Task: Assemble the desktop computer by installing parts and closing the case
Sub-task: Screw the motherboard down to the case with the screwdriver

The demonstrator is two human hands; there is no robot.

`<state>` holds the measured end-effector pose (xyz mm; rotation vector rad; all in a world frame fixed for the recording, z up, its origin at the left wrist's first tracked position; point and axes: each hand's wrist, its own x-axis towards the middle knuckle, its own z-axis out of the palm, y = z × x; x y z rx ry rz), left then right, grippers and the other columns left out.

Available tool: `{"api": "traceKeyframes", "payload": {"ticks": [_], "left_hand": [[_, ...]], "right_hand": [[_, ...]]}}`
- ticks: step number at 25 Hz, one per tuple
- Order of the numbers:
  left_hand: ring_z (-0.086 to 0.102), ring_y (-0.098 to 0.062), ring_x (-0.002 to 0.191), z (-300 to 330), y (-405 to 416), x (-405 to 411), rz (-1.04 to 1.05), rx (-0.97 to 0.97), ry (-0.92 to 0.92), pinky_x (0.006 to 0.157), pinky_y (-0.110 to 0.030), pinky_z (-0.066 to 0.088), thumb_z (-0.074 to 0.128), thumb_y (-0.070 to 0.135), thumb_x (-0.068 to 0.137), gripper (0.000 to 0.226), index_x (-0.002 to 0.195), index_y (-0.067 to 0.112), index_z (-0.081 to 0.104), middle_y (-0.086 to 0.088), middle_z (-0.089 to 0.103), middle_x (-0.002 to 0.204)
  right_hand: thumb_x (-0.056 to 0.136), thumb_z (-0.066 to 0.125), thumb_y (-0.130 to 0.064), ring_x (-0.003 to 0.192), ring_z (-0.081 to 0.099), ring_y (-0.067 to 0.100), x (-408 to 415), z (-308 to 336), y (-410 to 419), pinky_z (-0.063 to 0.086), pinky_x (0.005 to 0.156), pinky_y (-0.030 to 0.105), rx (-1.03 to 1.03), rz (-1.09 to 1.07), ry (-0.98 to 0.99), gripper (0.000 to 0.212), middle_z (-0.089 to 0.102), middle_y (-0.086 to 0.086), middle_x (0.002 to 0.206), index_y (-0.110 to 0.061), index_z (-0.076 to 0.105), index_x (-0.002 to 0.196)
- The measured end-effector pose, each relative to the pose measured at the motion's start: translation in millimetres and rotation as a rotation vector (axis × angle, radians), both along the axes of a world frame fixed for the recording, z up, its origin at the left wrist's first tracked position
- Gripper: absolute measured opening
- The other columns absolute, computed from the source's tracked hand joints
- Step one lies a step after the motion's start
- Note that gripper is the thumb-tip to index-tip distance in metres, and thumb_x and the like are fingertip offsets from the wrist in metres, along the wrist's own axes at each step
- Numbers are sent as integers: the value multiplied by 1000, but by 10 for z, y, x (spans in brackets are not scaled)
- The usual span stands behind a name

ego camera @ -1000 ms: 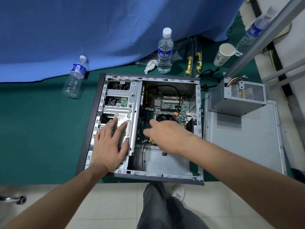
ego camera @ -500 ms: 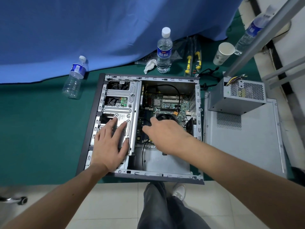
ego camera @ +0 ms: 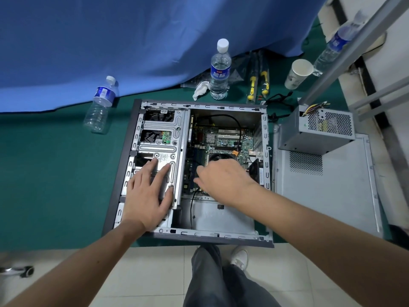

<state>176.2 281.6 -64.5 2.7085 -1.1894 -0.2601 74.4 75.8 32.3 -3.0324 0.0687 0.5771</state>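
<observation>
Right hand (ego camera: 223,180) edging left over motherboard (ego camera: 223,140), grip hidden; left hand (ego camera: 148,193) still flat on drive cage (ego camera: 163,138); parts pending.

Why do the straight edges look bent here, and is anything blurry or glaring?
Head view: the wide-angle lens bows the computer case and the side panel outward; lighting is soft and even, with no harsh glare; the left hand looks sharp, while the right hand is slightly soft at its fingertips.
</observation>
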Motion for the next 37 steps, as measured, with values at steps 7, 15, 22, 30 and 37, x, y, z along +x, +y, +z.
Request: {"api": "traceKeyframes", "payload": {"ticks": [7, 15, 22, 30, 37], "left_hand": [[27, -25, 142, -8, -6, 7, -2, -1, -3, 114, -45, 22, 33, 51, 95, 58, 150, 31, 34, -5, 26, 158], [28, -26, 142, 2, -8, 2, 0, -2, 1, 113, -45, 23, 31, 52, 95, 59, 150, 31, 34, -5, 26, 158], [29, -27, 141, -8, -6, 0, 2, -17, 5, 113, -47, 24, 33, 51, 94, 59, 149, 31, 35, -6, 27, 157], [28, -27, 142, 16, -15, 8, -1, -11, 10, 114, -47, 24, 32, 52, 94, 60, 150, 30, 35, -6, 26, 158], [28, -27, 142, 17, -4, 5, -1, -9, 6, 114, -47, 23, 31, 52, 94, 60, 150, 30, 34, -6, 26, 158]], "right_hand": [[89, 55, -3, 60, 52, 21, -11, 64, -71, 35, 43, 31, 287, -35, 139, 44, 35, 12, 114, -19, 44, 129], [106, 35, -32, 51, 37, 18, 0, -70, 34, 40, 47, 31, 18, -117, 13, 28, 52, 6, 88, -12, 51, 115], [82, 49, 6, 51, 38, 19, -52, 103, 67, 24, 42, 30, 190, 17, 58, 39, 38, 9, 99, -13, 51, 117], [104, 41, -28, 52, 39, 16, 37, -34, 210, 19, 42, 29, -65, -112, -55, 21, 50, 0, 80, -9, 51, 107], [82, 48, 10, 61, 40, 22, -80, 52, 90, 24, 45, 31, 200, -14, 71, 38, 38, 10, 94, -8, 47, 116]]}}
